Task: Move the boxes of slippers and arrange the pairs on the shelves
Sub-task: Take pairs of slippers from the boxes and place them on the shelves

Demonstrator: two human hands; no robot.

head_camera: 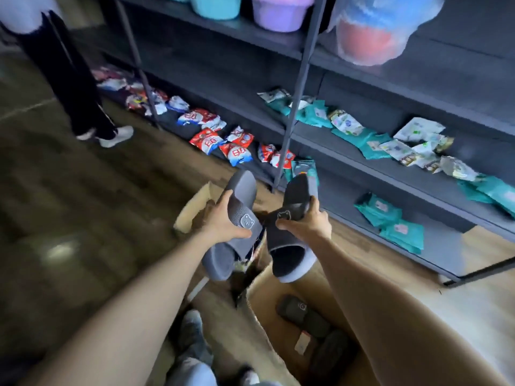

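My left hand [223, 218] grips a grey slipper [237, 196] with a bear badge on its strap, sole end pointing down. A darker grey slipper [289, 238] of the same design is held by my right hand [306, 221] just to the right. Both slippers hang in the air above an open cardboard box [267, 296] on the floor. Inside the box lie several more dark slippers [303, 316]. The dark metal shelving [348, 160] stands ahead and to the right.
Red and white packets [211, 140] line the lowest shelf on the left, teal packets [390, 215] lie on the right. Plastic tubs [276, 12] sit on an upper shelf. Another person's legs [72, 87] stand at the far left on the wooden floor. A second box flap [192, 210] lies behind my left hand.
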